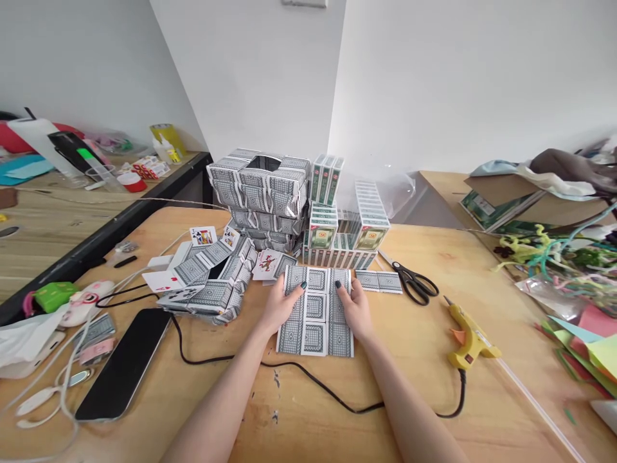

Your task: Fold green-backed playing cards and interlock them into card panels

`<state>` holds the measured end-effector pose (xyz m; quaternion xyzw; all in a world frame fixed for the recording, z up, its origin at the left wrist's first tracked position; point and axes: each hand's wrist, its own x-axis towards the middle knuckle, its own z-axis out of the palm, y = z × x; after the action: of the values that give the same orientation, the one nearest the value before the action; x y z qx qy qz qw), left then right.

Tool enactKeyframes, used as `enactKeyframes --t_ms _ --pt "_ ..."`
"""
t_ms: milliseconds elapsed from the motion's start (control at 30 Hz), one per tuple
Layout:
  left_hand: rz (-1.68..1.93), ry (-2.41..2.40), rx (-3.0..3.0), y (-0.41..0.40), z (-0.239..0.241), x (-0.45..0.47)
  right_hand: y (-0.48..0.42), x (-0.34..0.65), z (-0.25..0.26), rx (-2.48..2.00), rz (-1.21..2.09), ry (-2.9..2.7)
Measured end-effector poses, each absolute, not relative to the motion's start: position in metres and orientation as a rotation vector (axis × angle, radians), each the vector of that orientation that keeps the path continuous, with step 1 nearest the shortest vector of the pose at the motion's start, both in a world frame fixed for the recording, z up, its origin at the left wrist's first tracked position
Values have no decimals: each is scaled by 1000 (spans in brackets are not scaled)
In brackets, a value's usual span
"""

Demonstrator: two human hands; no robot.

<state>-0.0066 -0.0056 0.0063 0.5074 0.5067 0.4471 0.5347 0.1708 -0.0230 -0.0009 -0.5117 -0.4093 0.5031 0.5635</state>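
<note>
- Your left hand [281,307] gripped the left edge of a flat rectangular panel of grey-and-white patterned playing cards [315,308], thumb on top.
- Your right hand [357,310] pinched its right edge the same way; the panel, 3 columns wide, sat between both hands, over the middle of the pale wooden table [308,434].
- Just right of your right hand: 2 grey-backed cards side by side [378,281], then black-handled scissors [418,284].
- Farther right lay a yellow glue gun [466,341], nozzle toward the scissors.
- Behind the panel stood green-and-white boxed card packs [324,235], beside stacked card-covered boxes [260,183].
- Left of your left hand: a card-covered box with loose cards on top [224,289].
- Nearer you, at left, lay a black-screened phone [126,365].
</note>
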Motion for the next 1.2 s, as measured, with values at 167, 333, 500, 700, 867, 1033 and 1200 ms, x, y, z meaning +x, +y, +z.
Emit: enactKeyframes --t_ms 167,333,500,700,867,1033,1200 --pt "1091 1180 1217 -5 4 -7 -23 171 0 -1176 1205 -960" --pt "1091 1200 1204 -5 7 -7 -24 173 -1 -1254 1207 -981" --pt "1088 1179 1161 -5 10 -6 -24 174 -1 -1251 1220 -992" --pt "1095 1169 1222 -4 8 -6 -23 173 -2 -1230 1252 -958" --pt "1099 1165 1240 -4 8 -6 -23 172 -1 -1228 1237 -939" --pt "1098 1168 1245 -4 8 -6 -24 171 0 -1222 1198 -946" --pt "1085 1171 1266 -5 8 -6 -23 172 2 -1204 1252 -906"
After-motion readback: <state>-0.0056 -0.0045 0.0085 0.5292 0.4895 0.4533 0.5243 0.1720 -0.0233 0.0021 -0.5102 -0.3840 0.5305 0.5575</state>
